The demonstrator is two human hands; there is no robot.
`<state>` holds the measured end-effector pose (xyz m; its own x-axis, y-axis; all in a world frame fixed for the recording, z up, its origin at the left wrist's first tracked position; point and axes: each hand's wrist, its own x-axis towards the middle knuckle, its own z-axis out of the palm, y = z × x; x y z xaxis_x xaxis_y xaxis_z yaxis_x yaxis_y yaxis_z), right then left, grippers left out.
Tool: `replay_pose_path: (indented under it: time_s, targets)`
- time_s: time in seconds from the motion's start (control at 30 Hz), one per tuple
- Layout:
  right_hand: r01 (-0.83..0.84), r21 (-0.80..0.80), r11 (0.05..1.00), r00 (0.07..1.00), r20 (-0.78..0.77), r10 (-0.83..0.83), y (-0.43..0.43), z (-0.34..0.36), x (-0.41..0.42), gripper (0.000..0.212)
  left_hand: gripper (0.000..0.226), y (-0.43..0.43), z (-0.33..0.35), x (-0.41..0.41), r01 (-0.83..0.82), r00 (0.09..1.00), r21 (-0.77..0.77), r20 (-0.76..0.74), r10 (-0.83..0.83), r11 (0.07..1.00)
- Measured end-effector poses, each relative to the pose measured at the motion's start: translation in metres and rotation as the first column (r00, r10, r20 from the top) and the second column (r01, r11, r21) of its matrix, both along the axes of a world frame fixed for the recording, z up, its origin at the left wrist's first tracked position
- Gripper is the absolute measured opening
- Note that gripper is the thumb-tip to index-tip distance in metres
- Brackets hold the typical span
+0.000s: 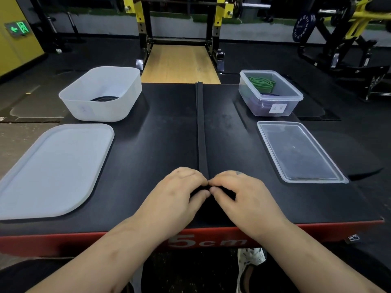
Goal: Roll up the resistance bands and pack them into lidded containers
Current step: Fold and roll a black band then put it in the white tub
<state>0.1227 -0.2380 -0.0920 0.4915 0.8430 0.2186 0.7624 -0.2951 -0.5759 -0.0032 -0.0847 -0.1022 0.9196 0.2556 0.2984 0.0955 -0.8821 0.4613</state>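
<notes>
A long black resistance band (202,127) lies straight down the middle of the black platform (160,132), running from its far edge to my hands. My left hand (179,191) and my right hand (237,193) meet at the band's near end, fingers and thumbs curled and pinching it. The rolled part is hidden under my fingers. A white tub (101,92) at the far left holds a coiled dark band (104,99). A clear box (269,92) at the far right holds a rolled green band (261,82) and a purple band (264,106).
The white lid (53,170) lies flat at the near left. The clear lid (298,151) lies at the right, just in front of the clear box. The platform's red front edge (275,233) is near my wrists. Gym racks and weight plates stand beyond.
</notes>
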Motion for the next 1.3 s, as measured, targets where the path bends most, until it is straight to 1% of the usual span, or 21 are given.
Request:
replay_pose_path:
  time_s: [0.07, 0.17, 0.3, 0.43, 0.53, 0.6, 0.67, 0.8, 0.87, 1.03, 1.17, 1.3]
  targets:
    - [-0.009, -0.029, 1.0, 1.0, -0.002, 0.009, 0.001, -0.001, 0.002, 0.017, 0.016, -0.001, 0.0, -0.001, -0.009, 1.0, -0.009, 0.0, 0.009, 1.0]
    - [0.009, -0.019, 1.0, 1.0, -0.007, -0.009, 0.003, -0.002, 0.004, 0.014, 0.02, -0.003, 0.001, -0.003, -0.022, 1.0, -0.031, 0.004, 0.022, 0.999]
    - [-0.02, -0.032, 0.999, 1.0, 0.014, 0.021, 0.004, 0.0, 0.005, 0.02, 0.015, 0.0, 0.002, -0.001, -0.021, 1.0, -0.013, -0.004, 0.021, 1.0]
    - [-0.011, 0.002, 1.0, 1.0, -0.025, 0.011, 0.001, 0.002, 0.004, 0.019, 0.02, 0.003, 0.001, 0.002, -0.04, 0.999, -0.012, -0.002, 0.04, 0.999]
    - [0.015, 0.001, 1.0, 1.0, -0.001, -0.015, 0.003, 0.0, 0.008, 0.015, 0.024, 0.001, 0.001, 0.002, -0.038, 0.999, -0.013, -0.009, 0.038, 0.999]
    - [0.022, -0.001, 1.0, 1.0, 0.004, -0.022, 0.005, 0.0, 0.01, 0.015, 0.03, 0.001, 0.001, 0.001, -0.032, 0.999, -0.01, -0.034, 0.031, 0.999]
    - [0.02, -0.009, 1.0, 1.0, 0.003, -0.02, 0.006, 0.0, 0.011, 0.018, 0.031, 0.003, 0.001, 0.003, -0.03, 0.999, -0.011, -0.042, 0.03, 0.999]
    - [-0.028, -0.099, 0.995, 1.0, 0.006, 0.029, 0.006, 0.003, 0.013, 0.028, 0.025, 0.006, -0.001, 0.008, -0.07, 0.997, -0.027, -0.032, 0.069, 0.997]
    - [-0.031, -0.112, 0.993, 0.999, 0.015, 0.033, 0.008, 0.003, 0.014, 0.03, 0.025, 0.006, -0.002, 0.009, -0.073, 0.997, -0.033, -0.035, 0.072, 0.997]
    - [-0.047, -0.052, 0.998, 0.998, 0.048, 0.049, 0.011, 0.002, 0.014, 0.021, 0.023, 0.004, 0.0, 0.006, -0.085, 0.996, -0.064, -0.018, 0.084, 0.994]
    - [-0.127, -0.088, 0.988, 0.99, 0.052, 0.132, 0.003, 0.005, 0.013, 0.015, 0.021, -0.002, 0.001, -0.006, -0.053, 0.998, -0.068, -0.017, 0.052, 0.996]
    - [-0.155, -0.09, 0.984, 0.987, 0.027, 0.158, 0.0, 0.005, 0.013, 0.018, 0.024, -0.007, 0.0, -0.014, -0.074, 0.997, -0.092, -0.023, 0.073, 0.993]
